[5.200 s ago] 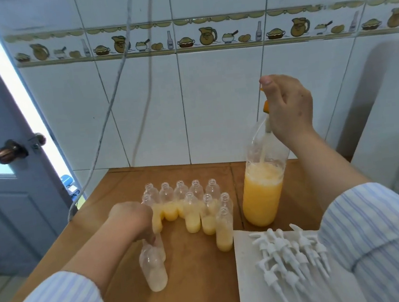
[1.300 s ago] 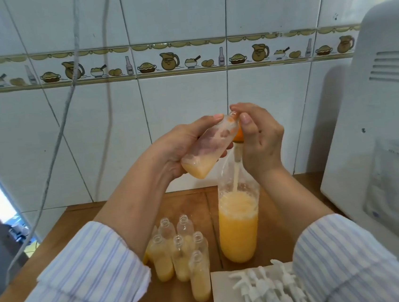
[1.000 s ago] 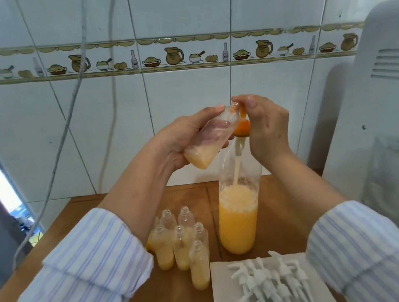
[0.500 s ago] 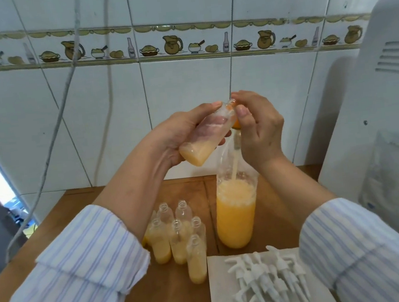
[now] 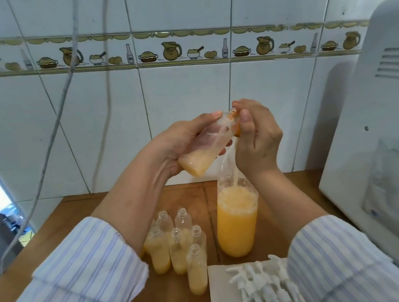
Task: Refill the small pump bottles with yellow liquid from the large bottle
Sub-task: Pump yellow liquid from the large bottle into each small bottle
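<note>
small pump bottle (image 5: pixel 207 145) held tilted above the table, mouth up-right, yellow liquid pooled at its low end; left hand (image 5: pixel 180 145) wraps its body. right hand (image 5: pixel 256 135) pinches an orange pump top (image 5: pixel 236 128) at the bottle's mouth, tube running down into large bottle (image 5: pixel 237 223) standing below. uncapped small bottles (image 5: pixel 178 244) cluster left of it; white pump heads (image 5: pixel 259 287) lie near right.

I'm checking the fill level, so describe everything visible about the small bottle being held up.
The small bottle is clear plastic, capless, and tilted with its neck up to the right. Yellow liquid pools in its lower end, filling under half. The left hand grips its body; the right hand pinches at its neck, above the large bottle. An orange part shows at the mouth.
</note>
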